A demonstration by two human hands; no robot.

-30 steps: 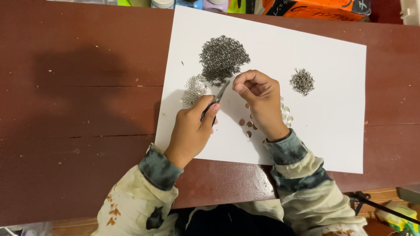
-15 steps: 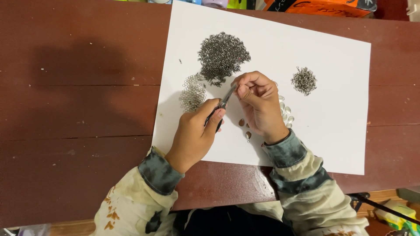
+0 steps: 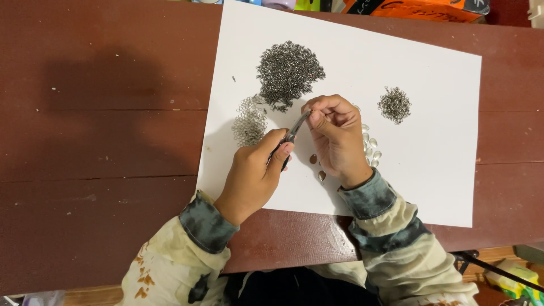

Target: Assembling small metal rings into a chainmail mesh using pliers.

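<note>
The left hand (image 3: 252, 175) grips small pliers (image 3: 292, 136); the right hand (image 3: 337, 136) pinches something tiny at their tip. A slip could drop it among the loose rings (image 3: 289, 73) on the far side.

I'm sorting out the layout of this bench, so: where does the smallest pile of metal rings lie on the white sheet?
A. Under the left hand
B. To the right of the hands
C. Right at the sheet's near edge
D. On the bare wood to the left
B: the small pile of rings lies on the white sheet to the right of the right hand, apart from the large pile above the hands.
</note>
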